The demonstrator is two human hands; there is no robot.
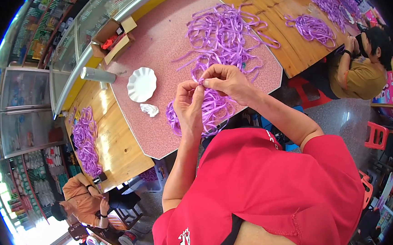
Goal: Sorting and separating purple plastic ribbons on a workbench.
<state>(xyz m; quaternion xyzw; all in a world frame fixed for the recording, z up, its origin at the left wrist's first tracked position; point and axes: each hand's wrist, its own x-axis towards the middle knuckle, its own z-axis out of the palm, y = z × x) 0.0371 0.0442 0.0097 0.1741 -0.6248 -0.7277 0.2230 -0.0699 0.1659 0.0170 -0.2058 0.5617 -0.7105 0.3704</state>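
Observation:
Both hands meet above the near edge of a pink speckled table [161, 138]. My left hand [189, 100] pinches a purple ribbon [199, 78] between thumb and fingers. From the other side my right hand [226, 81] grips the same ribbon, its fingertips touching those of the left. The exact spot between the fingertips is too small to make out. Beneath my hands lies a loose bundle of purple ribbon [214, 112]. Past them, a larger tangled heap of the same ribbon [222, 34] spreads over the table.
Left of the heap are a white scalloped plate [142, 84], a crumpled white tissue [149, 110], a grey cylinder [98, 75] and an open cardboard box [114, 39]. More purple ribbon [85, 144] lies on the wooden table. One person [86, 201] sits at left, another [361, 67] at right.

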